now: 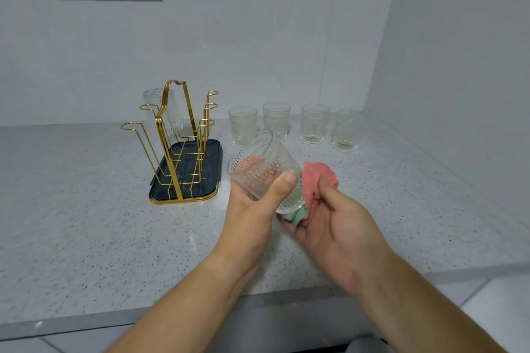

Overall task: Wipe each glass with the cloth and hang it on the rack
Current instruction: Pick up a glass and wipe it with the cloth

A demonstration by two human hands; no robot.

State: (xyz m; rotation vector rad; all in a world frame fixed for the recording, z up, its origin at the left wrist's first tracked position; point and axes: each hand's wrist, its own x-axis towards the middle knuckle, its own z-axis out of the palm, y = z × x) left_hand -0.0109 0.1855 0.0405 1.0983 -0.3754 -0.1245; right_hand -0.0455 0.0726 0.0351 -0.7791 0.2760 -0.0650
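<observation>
Centre frame, the left hand (252,203) has its grip closed round a ribbed glass (265,173), tilted so its base meets the pink-and-green cloth (317,183) bunched in the right hand's (341,226) closed grip, handy for wiping. Four empty glasses (295,123) wait on the bench (86,223). At left, the gold rack (176,137) carries one upturned glass (160,107).

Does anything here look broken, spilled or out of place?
Nothing stands out. Four glasses stand upright in a row, one hangs upside down on the rack, and the glass being wiped looks intact.
</observation>
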